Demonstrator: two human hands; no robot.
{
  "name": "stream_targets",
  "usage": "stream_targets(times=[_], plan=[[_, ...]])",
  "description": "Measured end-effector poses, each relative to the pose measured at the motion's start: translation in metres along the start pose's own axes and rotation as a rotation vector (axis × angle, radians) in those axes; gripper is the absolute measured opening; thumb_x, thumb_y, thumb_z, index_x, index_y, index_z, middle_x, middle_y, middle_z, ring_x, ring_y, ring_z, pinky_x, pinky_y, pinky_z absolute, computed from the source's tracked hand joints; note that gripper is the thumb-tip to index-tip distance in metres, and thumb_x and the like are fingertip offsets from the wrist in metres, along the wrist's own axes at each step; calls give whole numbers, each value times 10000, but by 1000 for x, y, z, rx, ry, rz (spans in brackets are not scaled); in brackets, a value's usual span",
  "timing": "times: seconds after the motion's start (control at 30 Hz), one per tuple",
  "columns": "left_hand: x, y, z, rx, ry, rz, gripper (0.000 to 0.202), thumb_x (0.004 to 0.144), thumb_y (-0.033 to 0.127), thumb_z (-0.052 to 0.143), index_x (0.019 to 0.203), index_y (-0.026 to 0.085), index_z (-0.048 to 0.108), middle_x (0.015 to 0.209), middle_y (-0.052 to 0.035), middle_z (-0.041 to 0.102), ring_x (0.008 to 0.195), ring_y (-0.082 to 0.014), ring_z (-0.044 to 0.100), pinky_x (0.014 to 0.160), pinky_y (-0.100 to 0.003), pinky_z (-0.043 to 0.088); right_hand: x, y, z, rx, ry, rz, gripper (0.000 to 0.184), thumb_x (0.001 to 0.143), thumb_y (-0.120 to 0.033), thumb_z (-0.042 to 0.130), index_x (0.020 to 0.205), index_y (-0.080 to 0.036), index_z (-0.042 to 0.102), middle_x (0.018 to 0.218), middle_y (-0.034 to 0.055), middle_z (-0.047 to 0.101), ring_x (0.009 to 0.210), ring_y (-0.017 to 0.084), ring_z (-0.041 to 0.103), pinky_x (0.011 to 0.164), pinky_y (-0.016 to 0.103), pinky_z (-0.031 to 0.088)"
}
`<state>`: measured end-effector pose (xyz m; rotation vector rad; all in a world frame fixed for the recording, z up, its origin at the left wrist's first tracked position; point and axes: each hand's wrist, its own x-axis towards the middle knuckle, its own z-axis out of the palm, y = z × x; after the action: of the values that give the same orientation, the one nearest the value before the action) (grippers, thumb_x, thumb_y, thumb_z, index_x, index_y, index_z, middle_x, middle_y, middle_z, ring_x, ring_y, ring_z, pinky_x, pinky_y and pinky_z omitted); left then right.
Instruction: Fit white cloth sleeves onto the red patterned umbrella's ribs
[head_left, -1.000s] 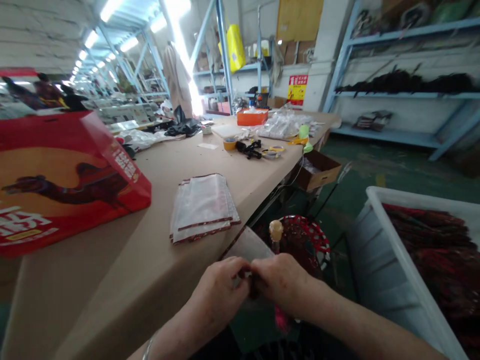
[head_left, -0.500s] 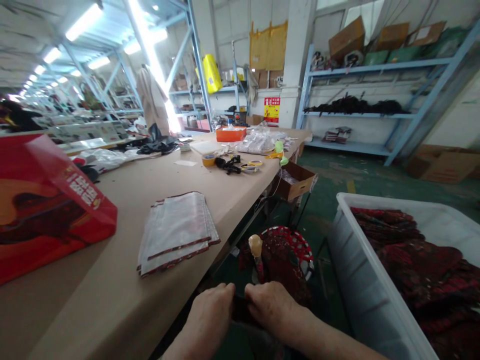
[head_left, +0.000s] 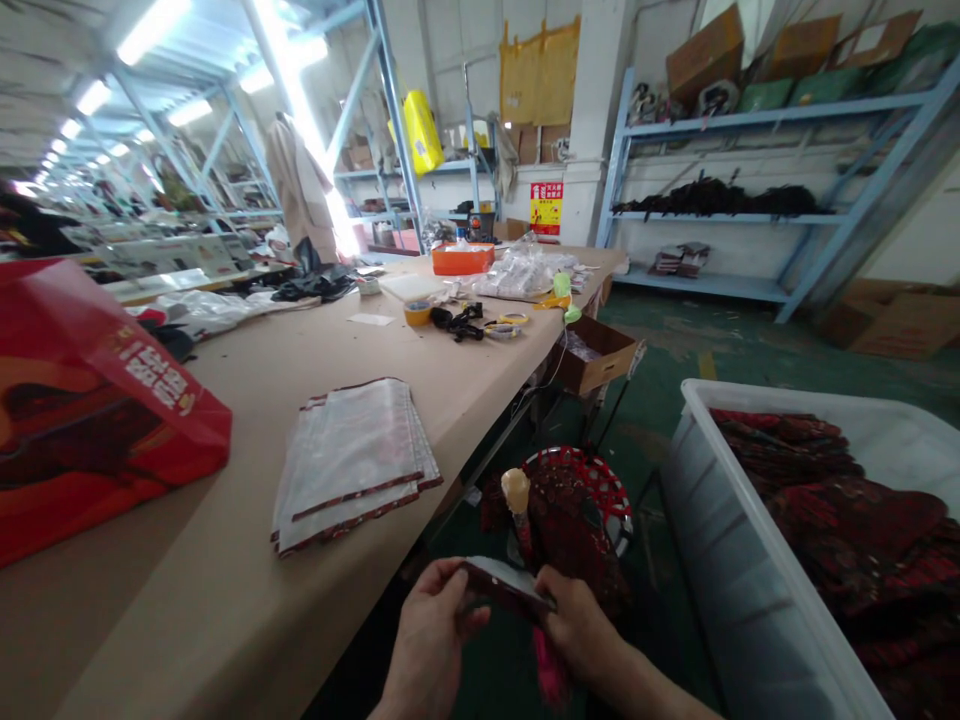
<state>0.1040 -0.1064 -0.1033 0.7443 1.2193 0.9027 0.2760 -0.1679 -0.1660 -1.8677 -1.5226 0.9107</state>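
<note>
Between my two hands, beyond the table's near edge, is a fabric piece [head_left: 508, 582] with a pale side and a dark red patterned edge. My left hand [head_left: 431, 630] pinches its left end between thumb and fingers. Around its right end my right hand [head_left: 581, 628] is closed. Something pink hangs below, close to the right hand; I cannot make out what it is. On the table [head_left: 247, 370] lies a stack of whitish, see-through panels [head_left: 360, 450] with dark red trim. A pale-knobbed stick [head_left: 516, 492] stands upright just past my hands.
Dark red patterned cloth [head_left: 562, 530] lies on a red-and-chrome round stool [head_left: 611, 490]. To the right stands a white bin [head_left: 697, 500] holding similar cloth. A red bag [head_left: 112, 400] is at the table's left; scissors [head_left: 506, 325] and tape [head_left: 417, 313] lie farther back.
Both hands have turned and moved slightly apart, the right one rightward. The fabric piece has tipped so its pale side shows. The camera view has shifted a little.
</note>
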Motion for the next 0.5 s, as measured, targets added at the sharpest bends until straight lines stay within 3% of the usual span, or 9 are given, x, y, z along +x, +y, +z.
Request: stream_targets(times=[0.1, 0.17, 0.23, 0.3, 0.4, 0.5], plan=[[4, -6, 5, -273, 67, -167, 117, 774, 51, 568, 819, 157, 550, 721, -16, 651, 591, -93, 630, 589, -213, 540, 1, 1, 5, 98, -24, -13, 101, 799, -263, 517, 732, -194, 547, 690, 13, 621, 680, 164, 583, 640, 249, 395], [4, -12, 7, -264, 26, -218, 106, 773, 56, 582, 805, 153, 554, 682, -10, 643, 556, -89, 614, 539, -195, 524, 7, -3, 1, 415, 28, 106, 167, 794, -342, 523, 712, -197, 520, 697, 23, 619, 695, 175, 591, 659, 263, 427], [0, -15, 9, -144, -126, -263, 106, 737, 120, 657, 745, 142, 554, 600, 4, 603, 478, -81, 558, 422, -155, 444, 13, -11, -7, 878, 58, 278, 222, 777, -418, 528, 763, -197, 525, 730, 33, 631, 697, 176, 604, 673, 277, 460], [-4, -11, 13, -39, -334, -311, 213, 683, 218, 726, 663, 143, 527, 523, 27, 537, 400, -68, 477, 326, -141, 330, 16, -26, -20, 1234, 7, 451, 247, 764, -434, 524, 799, -190, 540, 725, 33, 636, 653, 162, 604, 664, 276, 475], [-4, 18, 22, -95, -518, -334, 291, 653, 312, 744, 661, 168, 491, 542, 43, 520, 394, -72, 458, 311, -158, 311, 12, -59, -52, 1348, -211, 566, 231, 764, -392, 510, 736, -171, 571, 654, 38, 632, 596, 155, 597, 642, 270, 477], [9, 62, 35, -226, -524, -264, 235, 688, 282, 715, 728, 176, 509, 614, 37, 563, 457, -73, 509, 396, -167, 398, 13, -93, -93, 1347, -343, 390, 282, 793, -412, 500, 783, -158, 625, 752, 69, 682, 716, 183, 643, 708, 292, 492]])
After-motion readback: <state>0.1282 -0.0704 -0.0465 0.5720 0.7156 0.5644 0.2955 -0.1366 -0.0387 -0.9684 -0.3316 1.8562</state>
